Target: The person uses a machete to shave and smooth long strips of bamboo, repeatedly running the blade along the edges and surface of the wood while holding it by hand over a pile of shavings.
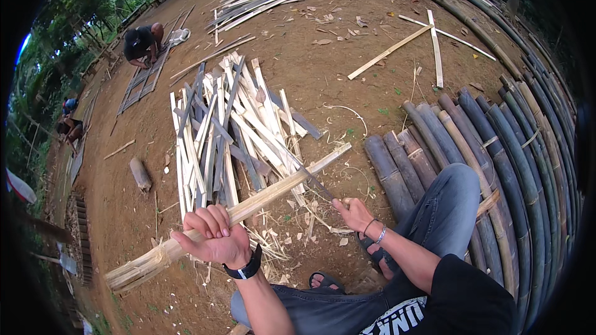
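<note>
My left hand [214, 236] is wrapped round a long split bamboo strip [267, 199], palm turned up. The strip slants from the lower left up to the right, and its frayed thick end [139, 270] sticks out beyond my wrist. In my right hand [355, 216] is a knife [318, 184] with a long dark blade, which meets the strip near its far end. Just beyond lies a heap of split bamboo slats [233, 130], pale on one face and dark on the other. Curled shavings [270, 245] litter the ground below the strip.
Bamboo poles [475, 130] lie side by side at my right, under my bent knee. A short log [140, 174] rests at left. Loose slats form a cross [428, 31] farther off, near another slat pile [267, 0]. One person [144, 43] crouches over a bamboo frame; others are at far left.
</note>
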`<state>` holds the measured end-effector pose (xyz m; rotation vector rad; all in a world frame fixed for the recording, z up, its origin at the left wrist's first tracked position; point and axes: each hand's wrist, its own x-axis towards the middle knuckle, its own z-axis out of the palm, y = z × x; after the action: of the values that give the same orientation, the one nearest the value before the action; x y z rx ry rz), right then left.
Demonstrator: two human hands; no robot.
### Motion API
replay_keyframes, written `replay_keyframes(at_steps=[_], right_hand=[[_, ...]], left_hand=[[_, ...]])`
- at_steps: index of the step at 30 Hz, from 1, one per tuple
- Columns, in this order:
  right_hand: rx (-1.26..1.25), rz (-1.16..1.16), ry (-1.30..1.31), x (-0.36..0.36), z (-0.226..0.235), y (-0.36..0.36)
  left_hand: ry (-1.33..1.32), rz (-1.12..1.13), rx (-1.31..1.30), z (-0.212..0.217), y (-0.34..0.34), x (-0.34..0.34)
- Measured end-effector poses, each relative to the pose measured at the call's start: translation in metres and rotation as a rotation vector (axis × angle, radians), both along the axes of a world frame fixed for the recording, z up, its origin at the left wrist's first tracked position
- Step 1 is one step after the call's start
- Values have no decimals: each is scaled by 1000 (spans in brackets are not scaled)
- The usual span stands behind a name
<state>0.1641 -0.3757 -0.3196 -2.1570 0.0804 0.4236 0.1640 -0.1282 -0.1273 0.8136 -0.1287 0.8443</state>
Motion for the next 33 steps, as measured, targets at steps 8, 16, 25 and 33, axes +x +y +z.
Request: replay_keyframes(at_steps=[8,16,25,33], right_hand=[[-41,19,18,-11,1,3],[-54,31,10,-9,14,0],[35,-5,39,-2,-5,-7],[63,46,19,6,-13,-4]], left_hand=[[-21,-4,11,-11,8,-4],[-47,-50,97,-11,3,-8],[-52,-78,96,-11,9,-3],[-75,-93,108,-13,16,-2]])
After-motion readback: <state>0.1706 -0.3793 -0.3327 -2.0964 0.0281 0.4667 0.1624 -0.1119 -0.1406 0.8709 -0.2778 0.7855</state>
